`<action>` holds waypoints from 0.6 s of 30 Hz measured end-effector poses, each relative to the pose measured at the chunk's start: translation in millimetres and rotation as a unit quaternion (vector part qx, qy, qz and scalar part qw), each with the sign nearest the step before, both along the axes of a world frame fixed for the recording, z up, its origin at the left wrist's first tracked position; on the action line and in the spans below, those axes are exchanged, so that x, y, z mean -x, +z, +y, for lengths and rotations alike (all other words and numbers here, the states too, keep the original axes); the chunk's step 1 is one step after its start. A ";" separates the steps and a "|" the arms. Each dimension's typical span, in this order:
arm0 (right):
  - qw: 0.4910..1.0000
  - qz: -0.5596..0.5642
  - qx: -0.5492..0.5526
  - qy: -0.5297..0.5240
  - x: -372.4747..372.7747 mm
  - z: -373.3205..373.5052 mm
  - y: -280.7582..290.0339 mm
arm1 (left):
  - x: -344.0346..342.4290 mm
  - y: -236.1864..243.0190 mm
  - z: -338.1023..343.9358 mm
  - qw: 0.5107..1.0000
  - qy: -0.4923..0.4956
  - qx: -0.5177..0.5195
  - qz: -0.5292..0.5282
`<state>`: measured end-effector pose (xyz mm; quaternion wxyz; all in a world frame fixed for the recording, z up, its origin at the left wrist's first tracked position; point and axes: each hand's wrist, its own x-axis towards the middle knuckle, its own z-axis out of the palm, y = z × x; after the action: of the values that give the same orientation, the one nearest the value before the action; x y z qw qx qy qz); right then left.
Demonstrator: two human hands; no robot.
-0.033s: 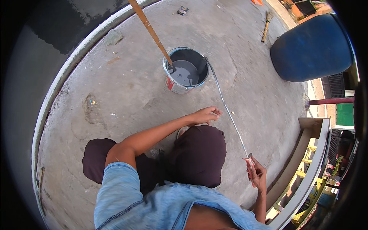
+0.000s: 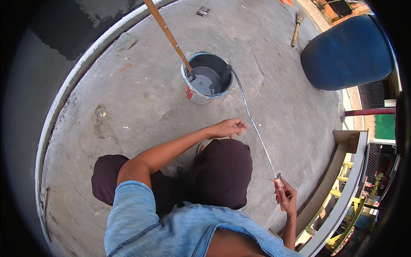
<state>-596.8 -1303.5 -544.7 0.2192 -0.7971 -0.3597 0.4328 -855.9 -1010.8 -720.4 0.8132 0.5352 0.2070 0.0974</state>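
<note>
My right hand [image 2: 289,198] is wrapped round the red handle [image 2: 279,192] of a paint roller. Its thin, paint-streaked metal rod [image 2: 255,124] slants up and left to a bucket [image 2: 201,98], and bends over the rim. The roller head [image 2: 226,77] rests inside against the right wall, coated in grey. Grey paint [image 2: 206,82] lies in the bottom of the bucket. A long wooden stick [image 2: 168,34] leans out of it on the left. Above my knee hangs my left hand [image 2: 230,127], empty, its fingers loosely bent and apart.
A big blue barrel [image 2: 347,53] lies at the far right, with a short broom [image 2: 296,31] left of it. A pale raised curb [image 2: 58,110] bends round the left side of the concrete floor [image 2: 150,98]. A low ledge [image 2: 338,210] runs along the right.
</note>
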 end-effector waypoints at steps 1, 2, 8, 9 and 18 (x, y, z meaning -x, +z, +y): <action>1.000 0.003 0.000 -0.013 8.1 -10.7 4.4 | 5.1 8.2 4.5 1.000 -0.017 -0.015 0.006; 1.000 0.008 -0.001 -0.025 17.5 -20.2 9.4 | 11.6 17.1 9.7 0.999 -0.031 -0.031 0.013; 0.998 0.035 -0.013 -0.054 49.6 -27.8 13.6 | 42.1 32.8 50.6 0.995 -0.008 -0.086 0.041; 0.998 0.034 -0.019 -0.054 50.7 -23.0 10.3 | 47.2 36.0 53.6 0.995 -0.004 -0.090 0.048; 0.994 0.035 -0.108 -0.004 63.9 15.2 -50.2 | 55.6 46.1 61.7 0.982 0.028 -0.187 0.015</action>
<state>-660.7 -1288.3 -595.0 0.3181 -0.7547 -0.3926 0.4184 -911.5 -949.1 -674.3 0.6921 0.6734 0.2127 0.1492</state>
